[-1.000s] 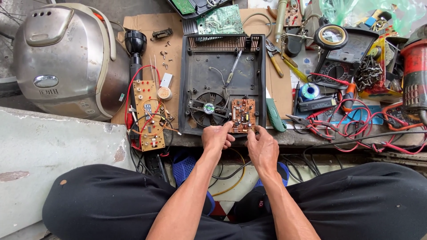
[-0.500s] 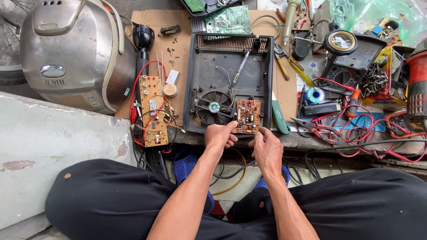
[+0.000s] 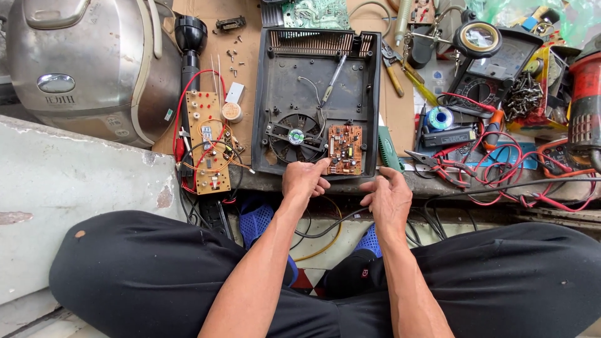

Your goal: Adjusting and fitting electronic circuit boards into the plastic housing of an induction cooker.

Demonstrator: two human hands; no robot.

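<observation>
A rounded metal rice cooker (image 3: 87,62), brushed and scuffed, fills the far left. Right of it, on flat brown cardboard (image 3: 247,75), lies a dark plastic appliance housing (image 3: 316,100), rectangular and open, its long axis running near to far, with a ribbed vent along its far edge. Inside its near half sit a round black fan (image 3: 295,136) and, to the right of it, a small brown circuit board (image 3: 345,149) studded with components, its long axis also near to far. A longer tan circuit board (image 3: 208,143) with red and orange wires lies left of the housing. The left hand (image 3: 305,178) rests at the housing's near edge, index finger stretched out to touch the small board's near left corner, other fingers curled. The right hand (image 3: 388,197) hovers just near of the housing, fingers loosely apart, holding nothing.
</observation>
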